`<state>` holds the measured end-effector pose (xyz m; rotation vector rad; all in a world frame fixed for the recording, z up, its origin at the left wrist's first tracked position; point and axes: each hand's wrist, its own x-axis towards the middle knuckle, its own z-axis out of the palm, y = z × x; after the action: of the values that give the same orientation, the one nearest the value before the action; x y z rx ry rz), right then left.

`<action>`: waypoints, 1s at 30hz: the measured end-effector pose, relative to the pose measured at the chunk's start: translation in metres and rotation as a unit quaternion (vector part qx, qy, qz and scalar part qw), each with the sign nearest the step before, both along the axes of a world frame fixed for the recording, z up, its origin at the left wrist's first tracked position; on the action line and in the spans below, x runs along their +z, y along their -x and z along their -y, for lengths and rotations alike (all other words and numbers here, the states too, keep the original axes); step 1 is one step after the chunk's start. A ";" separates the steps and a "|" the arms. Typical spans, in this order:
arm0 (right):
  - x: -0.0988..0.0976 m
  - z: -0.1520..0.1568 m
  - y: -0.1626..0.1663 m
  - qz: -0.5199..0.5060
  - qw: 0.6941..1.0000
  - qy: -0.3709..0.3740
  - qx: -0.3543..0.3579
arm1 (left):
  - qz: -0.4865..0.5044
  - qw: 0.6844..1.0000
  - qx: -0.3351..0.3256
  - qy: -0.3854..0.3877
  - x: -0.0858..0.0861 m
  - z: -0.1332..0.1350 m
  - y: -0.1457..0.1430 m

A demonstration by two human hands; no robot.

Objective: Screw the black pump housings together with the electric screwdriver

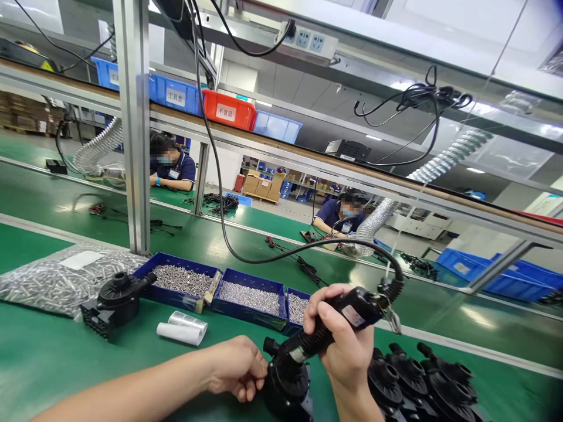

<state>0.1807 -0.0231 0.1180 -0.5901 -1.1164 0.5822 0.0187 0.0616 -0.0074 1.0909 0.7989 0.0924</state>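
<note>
My right hand (347, 343) is wrapped round a black electric screwdriver (314, 334), its cable rising from the rear end. The tool tilts down to a black round pump housing (285, 395) on the green bench; its tip is hidden against the housing. On the housing's left side, my left hand (240, 369) has curled fingers, with thumb and forefinger gripping the edge. Behind them are blue bins of small metal screws (180, 281), tiny silvery parts (248, 298) and more screws (298, 308).
A similar housing (116, 302) sits at left before a clear bag of metal parts (53, 278). Near it lies a rolled sheet (182, 329). Several finished-looking black housings (411, 375) crowd the right. A metal post (134, 129) rises behind; two co-workers (341, 214) sit across.
</note>
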 end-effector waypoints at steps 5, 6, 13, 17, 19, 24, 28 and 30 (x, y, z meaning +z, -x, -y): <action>-0.009 -0.008 0.003 0.022 0.999 0.022 0.026 | 0.009 1.000 -0.011 -0.015 -0.004 0.002 0.004; -0.010 -0.009 0.004 0.028 0.999 0.027 0.030 | 0.014 1.000 -0.001 -0.014 -0.005 0.003 0.004; -0.016 -0.017 0.010 0.075 0.996 0.045 0.027 | 0.024 0.999 0.016 -0.033 -0.003 0.008 0.002; -0.017 -0.016 0.007 0.103 0.991 0.044 0.070 | 0.020 0.998 0.018 -0.057 0.001 0.014 0.000; -0.017 -0.014 0.004 0.106 0.990 0.042 0.088 | 0.015 0.997 0.027 -0.077 0.001 0.018 -0.002; -0.017 -0.014 -0.001 0.112 0.959 0.024 0.260 | 0.009 0.994 0.051 -0.095 0.003 0.025 -0.007; -0.017 -0.022 0.005 0.073 0.979 0.042 0.184 | -0.006 0.992 0.092 -0.081 0.004 0.028 -0.008; -0.017 -0.025 0.011 0.031 0.995 0.079 0.058 | -0.018 0.991 0.113 -0.069 0.003 0.030 -0.009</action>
<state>0.1698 0.0018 0.1012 -0.6866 -1.1752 0.7633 0.0281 0.0320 -0.0047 1.1311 0.9580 0.3236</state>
